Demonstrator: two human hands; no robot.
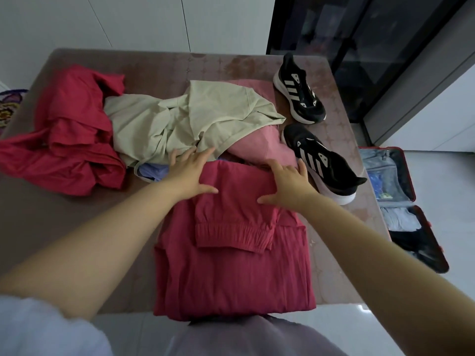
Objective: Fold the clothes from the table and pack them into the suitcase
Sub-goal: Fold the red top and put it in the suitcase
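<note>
A red garment (pixel 231 268) lies folded on the brown table (pixel 64 227) right in front of me, its elastic cuff turned onto the top layer. My left hand (pixel 191 173) and my right hand (pixel 289 185) both rest flat on its far edge, fingers spread and thumbs pointing inward. Behind them sits a loose pile: a beige garment (pixel 180 119), a pink one (pixel 259 147) under it, and a pale blue piece (pixel 151 172) peeking out. Another crumpled red garment (pixel 69 132) lies at the left. The open red suitcase (pixel 408 206) is on the floor to the right.
Two black sneakers with white stripes stand on the table's right side, one at the back (pixel 299 92), one nearer (pixel 321 160) close to my right hand. A dark glass door (pixel 359 47) is behind the table. The suitcase holds folded clothes.
</note>
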